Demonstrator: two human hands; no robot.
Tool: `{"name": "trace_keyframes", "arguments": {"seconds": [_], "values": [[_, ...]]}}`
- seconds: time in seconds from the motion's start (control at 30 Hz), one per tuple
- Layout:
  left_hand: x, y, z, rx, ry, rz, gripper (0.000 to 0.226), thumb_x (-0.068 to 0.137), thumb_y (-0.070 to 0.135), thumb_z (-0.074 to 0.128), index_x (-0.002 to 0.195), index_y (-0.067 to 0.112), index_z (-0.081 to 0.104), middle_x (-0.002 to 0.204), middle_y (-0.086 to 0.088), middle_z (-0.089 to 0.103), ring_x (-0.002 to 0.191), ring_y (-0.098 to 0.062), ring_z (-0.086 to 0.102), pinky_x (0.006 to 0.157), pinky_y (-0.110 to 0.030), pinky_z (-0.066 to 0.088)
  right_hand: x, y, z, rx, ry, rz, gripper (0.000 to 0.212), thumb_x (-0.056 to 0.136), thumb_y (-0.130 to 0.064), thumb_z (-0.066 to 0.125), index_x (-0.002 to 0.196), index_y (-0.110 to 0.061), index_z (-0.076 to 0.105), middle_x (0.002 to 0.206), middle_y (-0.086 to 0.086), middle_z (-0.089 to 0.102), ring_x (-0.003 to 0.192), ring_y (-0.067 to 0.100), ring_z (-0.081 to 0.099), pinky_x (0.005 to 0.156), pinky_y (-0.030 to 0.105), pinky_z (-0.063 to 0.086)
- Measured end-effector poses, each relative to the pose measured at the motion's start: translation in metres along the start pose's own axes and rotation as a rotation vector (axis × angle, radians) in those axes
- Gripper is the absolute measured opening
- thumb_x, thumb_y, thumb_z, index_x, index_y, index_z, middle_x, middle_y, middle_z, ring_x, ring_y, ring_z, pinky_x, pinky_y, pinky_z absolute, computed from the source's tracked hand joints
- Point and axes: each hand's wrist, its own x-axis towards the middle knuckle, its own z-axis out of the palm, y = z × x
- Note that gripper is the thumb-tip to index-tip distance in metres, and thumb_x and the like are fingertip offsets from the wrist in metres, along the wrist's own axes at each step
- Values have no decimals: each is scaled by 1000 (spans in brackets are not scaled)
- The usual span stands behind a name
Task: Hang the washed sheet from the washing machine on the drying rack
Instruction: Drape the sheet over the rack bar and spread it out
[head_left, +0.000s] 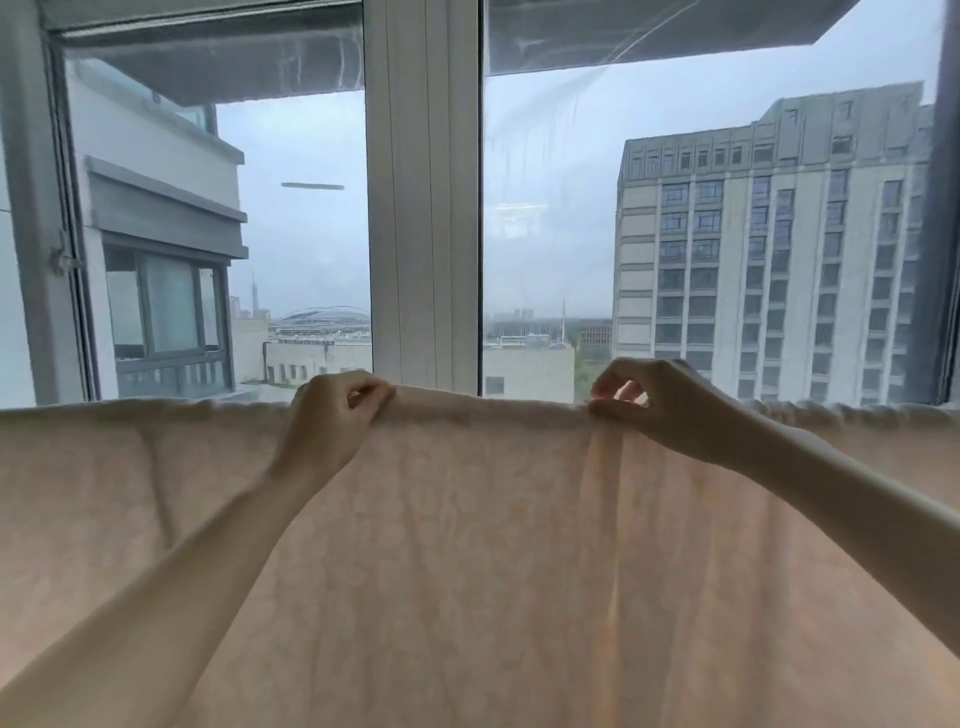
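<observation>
**One sheet, two hands, at the window**

One sheet (467, 545) is filling the lower half of the view, the biggest thing here. It is pale peach with a faint pattern, and it is hanging from a straight top edge that is running across the whole width. Daylight is showing through it. The rack under that edge is hidden by the cloth, so what is carrying it cannot be told. Long folds are dropping down from the right grip.

One window (423, 208) is standing behind the sheet, with two panes split by a white post in the middle. Through the right pane one tall grey block (769, 260) is rising; through the left, a nearer building with a dark-framed window is showing. Low roofs and a hazy sky are lying far off between them.

Two bare arms are reaching up from the bottom corners. The left hand (332, 410) is gripping the top edge left of the post, its fingers curled over the cloth with the thumb pressing in front. The right hand (660, 405) is pinching the same edge right of the post, thumb and forefinger closed narrowly on a gather of cloth, the other fingers arched above. The hands are well apart, with a flat stretch of edge between them.
</observation>
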Motion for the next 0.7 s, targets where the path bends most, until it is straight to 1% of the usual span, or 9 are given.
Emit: {"name": "trace_keyframes", "arguments": {"seconds": [0.1, 0.17, 0.23, 0.33, 0.4, 0.43, 0.5, 0.57, 0.7], "values": [[0, 1, 1, -32, 26, -17, 10, 88, 19, 66, 85, 16, 75, 79, 6, 71, 80, -8, 66, 79, -31, 52, -9, 5, -10, -61, 17, 3, 10, 86, -22, 67, 94, -17, 70, 83, -12, 65, 74, -2, 62, 75, 14, 52], [1, 3, 3, -53, 45, -18, 10, 88, 18, 66, 83, 18, 74, 78, 7, 70, 80, -6, 65, 77, -30, 50, -8, 5, -12, -88, 44, -4, 7, 87, -13, 66, 92, -16, 71, 81, -12, 64, 72, -4, 59, 71, 5, 46], [4, 8, 5, -66, 60, 4, 10, 88, 16, 65, 83, 16, 74, 77, 7, 70, 78, -6, 64, 77, -28, 49, -2, 4, -13, -67, 102, 16, 7, 89, -12, 64, 93, -12, 70, 82, -7, 65, 74, 4, 62, 67, 4, 44], [14, 6, 5, -45, 124, -22, 10, 88, 15, 64, 85, 11, 74, 79, 1, 70, 78, -15, 65, 77, -30, 48, 16, 9, -13, -59, 280, 106, 13, 92, -13, 60, 95, -5, 69, 87, 7, 70, 82, 21, 64, 77, 30, 51], [23, -3, 6, 44, 107, -101, 11, 87, 16, 64, 83, 11, 74, 82, -5, 72, 85, -23, 65, 79, -33, 48, 24, 19, -10, -84, 256, 200, 14, 91, -12, 60, 95, -2, 69, 91, 13, 71, 87, 27, 65, 83, 41, 51], [25, -6, 6, 101, 57, -137, 11, 87, 17, 64, 81, 13, 74, 85, -5, 73, 89, -25, 65, 80, -33, 47, 25, 23, -8, -102, 173, 228, 14, 90, -12, 62, 94, -2, 70, 91, 13, 71, 88, 27, 65, 83, 38, 51], [27, -6, 8, 153, -51, -146, 10, 85, 19, 65, 79, 20, 73, 86, 0, 73, 91, -22, 66, 81, -31, 46, 21, 28, -6, -120, 6, 246, 13, 88, -13, 65, 91, -2, 72, 89, 10, 71, 83, 22, 67, 71, 18, 48], [24, 3, 9, 107, -152, -78, 11, 86, 25, 65, 78, 26, 72, 81, 7, 72, 86, -16, 66, 79, -31, 49, 12, 24, -10, -71, -15, 243, 13, 89, -15, 65, 93, -5, 71, 87, 4, 69, 79, 14, 65, 61, 4, 39], [14, 31, 11, -41, -400, 42, 21, 80, 53, 67, 79, 33, 73, 72, 9, 71, 70, -10, 67, 69, -30, 53, -9, 13, -19, -24, -29, 141, 13, 89, -23, 65, 96, -13, 68, 90, -5, 67, 82, 4, 64, 65, 5, 45]]}}
